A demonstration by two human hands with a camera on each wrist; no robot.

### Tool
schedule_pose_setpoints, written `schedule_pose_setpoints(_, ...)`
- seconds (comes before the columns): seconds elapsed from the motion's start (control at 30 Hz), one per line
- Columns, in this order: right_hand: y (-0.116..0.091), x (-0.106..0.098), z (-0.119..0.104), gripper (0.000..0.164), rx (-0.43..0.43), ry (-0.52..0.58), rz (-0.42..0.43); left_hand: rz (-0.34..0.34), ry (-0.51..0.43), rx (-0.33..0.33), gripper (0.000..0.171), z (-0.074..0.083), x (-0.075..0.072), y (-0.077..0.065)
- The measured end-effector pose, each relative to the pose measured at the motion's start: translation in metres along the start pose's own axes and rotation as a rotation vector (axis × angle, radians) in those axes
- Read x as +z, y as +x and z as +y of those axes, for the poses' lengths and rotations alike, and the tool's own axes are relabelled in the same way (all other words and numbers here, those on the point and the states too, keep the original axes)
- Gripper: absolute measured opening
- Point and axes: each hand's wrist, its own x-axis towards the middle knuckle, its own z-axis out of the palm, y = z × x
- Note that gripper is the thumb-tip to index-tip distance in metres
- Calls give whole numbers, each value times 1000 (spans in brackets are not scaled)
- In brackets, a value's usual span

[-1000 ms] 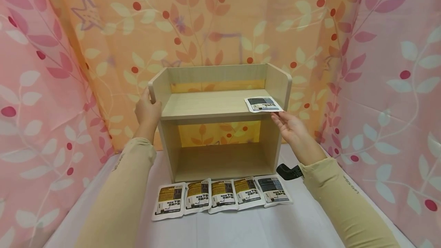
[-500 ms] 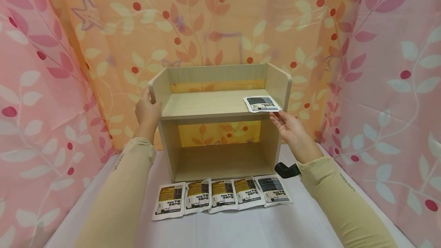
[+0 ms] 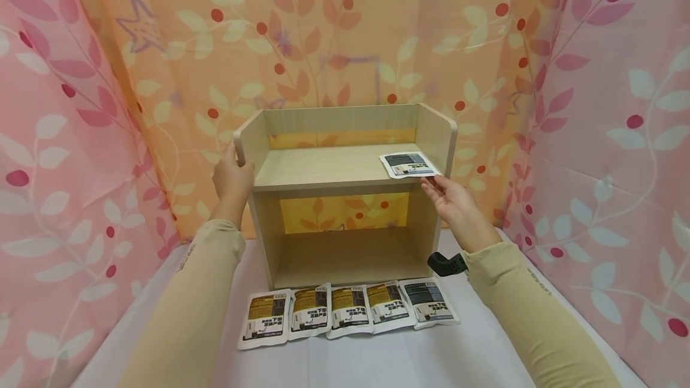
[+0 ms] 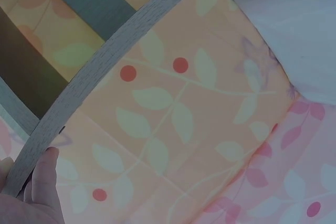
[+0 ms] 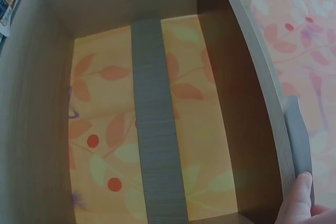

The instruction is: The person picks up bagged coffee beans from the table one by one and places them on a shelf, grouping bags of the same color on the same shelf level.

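A small light-wood shelf unit stands upright ahead of me. My left hand grips the front edge of its upper left side panel; in the left wrist view the fingers lie along the panel's face. At the right end of the upper board is a white-edged pouch with a dark blue printed panel. My right hand pinches the pouch's near right corner between thumb and fingers, palm turned up. In the right wrist view the pouch is seen nearly edge-on beside the board, and the thumb presses on it.
Several similar pouches lie in an overlapping row before the unit, mostly with brown panels; the rightmost pouch is dark blue. A black strap-like piece sticks out by my right sleeve. Patterned curtains surround the white tabletop.
My right hand and the pouch have shifted slightly left along the upper board. The left hand keeps its grip on the side panel. The head view has tilted up a little.
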Motion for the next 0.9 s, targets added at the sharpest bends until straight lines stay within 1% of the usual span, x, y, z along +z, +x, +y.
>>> schedule_pose_setpoints(0.13, 2, 0, 1, 35, 4, -11, 5, -5, 6, 3, 54, 0, 0, 0)
schedule_pose_setpoints(0.4, 4, 0, 2, 16, -23, -28, 7, 3, 16, 1, 54, -1, 1, 1)
schedule_pose_setpoints(0.5, 2, -4, 2, 10, -33, -26, 18, 0, 13, -2, 55, -1, 2, 1)
schedule_pose_setpoints(0.7, -5, -20, -1, 2, -27, -26, -3, 3, 11, -3, 52, 0, 1, 2)
schedule_pose_setpoints(0.8, -10, -30, -3, 3, -32, -51, -31, 2, 9, -8, 53, 0, 1, 2)
schedule_pose_setpoints(0.9, -15, -40, -5, 12, -41, -75, -54, 2, 5, -10, 55, 0, 0, 2)
